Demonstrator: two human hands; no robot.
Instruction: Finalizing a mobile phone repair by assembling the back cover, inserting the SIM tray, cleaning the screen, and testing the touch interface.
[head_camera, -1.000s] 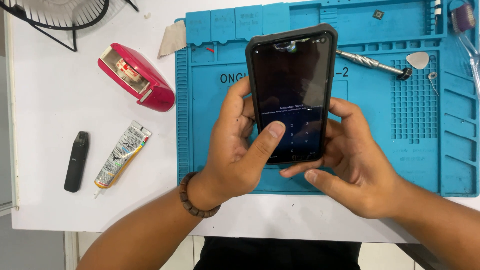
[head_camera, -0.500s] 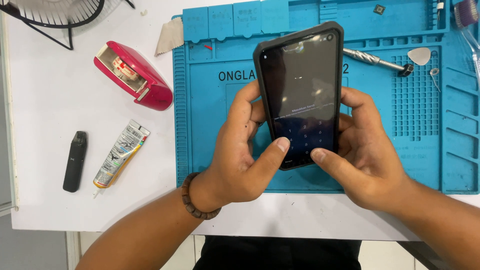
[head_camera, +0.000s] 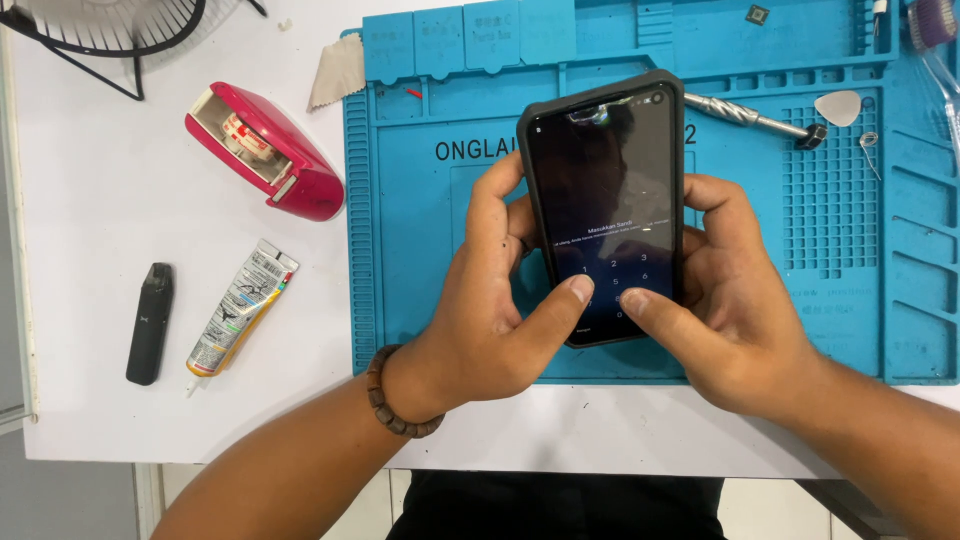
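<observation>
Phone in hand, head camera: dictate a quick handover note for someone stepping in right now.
Left hand: grips the phone from the left, thumb on the lower screen.
Right hand: grips it from the right, thumb also on the keypad.
Phone: cased, screen lit with a number pad, held above the blue work mat.
Done: screen is awake.
Left: the keypad screen is still up.
Nearby: screwdriver on the mat; red tape dispenser and glue tube on the table.
</observation>
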